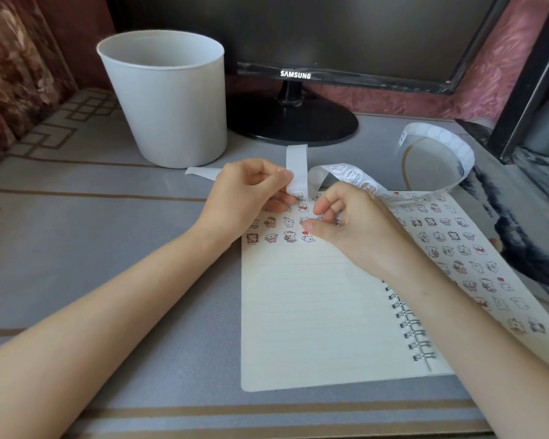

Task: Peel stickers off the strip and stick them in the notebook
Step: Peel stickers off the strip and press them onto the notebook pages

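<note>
Grey matting covers the bench point(108, 248), with a white bin point(165, 99) and a dark monitor point(298, 33) standing at the back. I see the notebook point(314, 312) lying open near the front edge, its top rows already filled with small stickers point(289, 237). The strip point(355, 177) loops from the far right of the bench across the notebook's top edge to the left hand point(244, 198), whose grip pinches the bare backing between thumb and fingers just above the page. The right hand point(352, 223) sits curled over the sticker rows, thumb and fingertips drawn close. I cannot tell whether that grip holds a sticker or only presses one down (the fingers hide it). I judge the strip to be light, thin and floppy, likely to curl and twist, so it is best held taut close to the next sticker. Each sticker looks flimsy and tacky, so I would lift it by an edge.
</note>
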